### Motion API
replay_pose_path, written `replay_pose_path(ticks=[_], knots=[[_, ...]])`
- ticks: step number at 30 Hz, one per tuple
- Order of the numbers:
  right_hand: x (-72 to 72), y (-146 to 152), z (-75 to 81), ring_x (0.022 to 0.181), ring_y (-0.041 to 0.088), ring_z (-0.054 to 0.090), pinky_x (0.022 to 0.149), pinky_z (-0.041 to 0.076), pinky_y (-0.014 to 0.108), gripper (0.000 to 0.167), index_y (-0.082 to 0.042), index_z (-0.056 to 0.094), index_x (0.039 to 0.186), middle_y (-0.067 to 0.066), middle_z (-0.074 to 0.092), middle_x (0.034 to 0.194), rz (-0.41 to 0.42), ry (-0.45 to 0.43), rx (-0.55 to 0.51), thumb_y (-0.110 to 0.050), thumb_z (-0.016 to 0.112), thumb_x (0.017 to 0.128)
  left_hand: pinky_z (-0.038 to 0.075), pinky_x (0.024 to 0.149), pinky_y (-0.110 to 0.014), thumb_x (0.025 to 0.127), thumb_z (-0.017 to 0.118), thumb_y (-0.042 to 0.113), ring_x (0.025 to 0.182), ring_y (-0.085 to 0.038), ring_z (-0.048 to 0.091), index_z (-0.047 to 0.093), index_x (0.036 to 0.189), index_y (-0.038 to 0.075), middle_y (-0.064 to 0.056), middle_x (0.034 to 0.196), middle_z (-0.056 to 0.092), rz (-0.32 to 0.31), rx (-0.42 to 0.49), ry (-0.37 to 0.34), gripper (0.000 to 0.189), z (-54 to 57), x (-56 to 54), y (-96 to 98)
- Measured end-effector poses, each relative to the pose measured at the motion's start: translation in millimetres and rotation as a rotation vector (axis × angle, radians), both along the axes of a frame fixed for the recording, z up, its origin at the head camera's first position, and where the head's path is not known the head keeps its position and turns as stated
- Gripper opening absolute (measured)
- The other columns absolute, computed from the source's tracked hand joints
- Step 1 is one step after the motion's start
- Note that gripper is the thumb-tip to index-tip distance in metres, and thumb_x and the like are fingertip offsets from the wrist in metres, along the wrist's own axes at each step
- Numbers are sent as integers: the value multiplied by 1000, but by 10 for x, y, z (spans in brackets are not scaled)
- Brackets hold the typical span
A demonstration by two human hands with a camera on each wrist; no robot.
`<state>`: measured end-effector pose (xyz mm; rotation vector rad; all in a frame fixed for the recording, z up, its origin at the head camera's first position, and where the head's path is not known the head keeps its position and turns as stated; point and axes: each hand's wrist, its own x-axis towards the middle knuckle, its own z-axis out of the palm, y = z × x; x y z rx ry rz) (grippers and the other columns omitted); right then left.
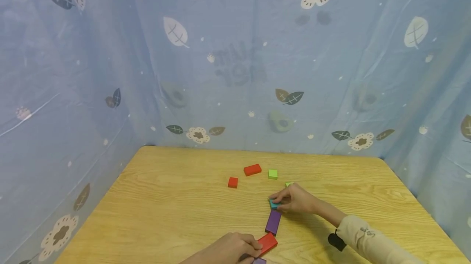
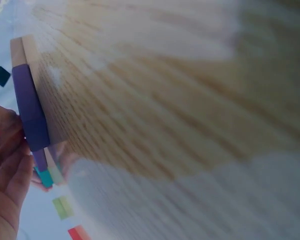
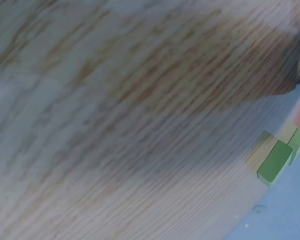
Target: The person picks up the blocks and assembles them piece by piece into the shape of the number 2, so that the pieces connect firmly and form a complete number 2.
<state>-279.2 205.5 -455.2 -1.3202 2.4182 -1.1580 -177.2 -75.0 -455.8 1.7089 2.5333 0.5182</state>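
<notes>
Left hand grips one end of a red block; right hand pinches a teal block.

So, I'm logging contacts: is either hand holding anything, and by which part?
The right hand pinches the teal block by its edges. The left hand touches the left end of the nearest red block; whether held is unclear.

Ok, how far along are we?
Looks placed: the long purple block, with no hand on it. In hand: the right hand pinches a teal block just beyond the purple; the left hand touches a long red block. Likely remaining: small red block, red bar and green block, farther back.
</notes>
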Motion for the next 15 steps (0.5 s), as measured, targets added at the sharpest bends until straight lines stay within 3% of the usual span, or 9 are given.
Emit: replay_pose_path(ticks=[8, 15], knots=[[-4, 17, -25, 109, 32, 61, 85, 51, 25, 21, 8, 71, 103, 19, 66, 112, 8, -3, 23, 3, 70, 83, 44, 78, -6, 91, 65, 16, 98, 3, 59, 75, 108, 11, 8, 109, 66, 0, -1, 10, 20, -2, 7, 8], [-8, 22, -24, 111, 32, 60, 86, 50, 25, 22, 8, 70, 104, 21, 65, 115, 18, -34, 2, 5, 69, 83, 44, 81, -7, 91, 64, 13, 98, 2, 60, 76, 104, 9, 6, 109, 67, -16, 53, 27, 18, -18, -4, 1]])
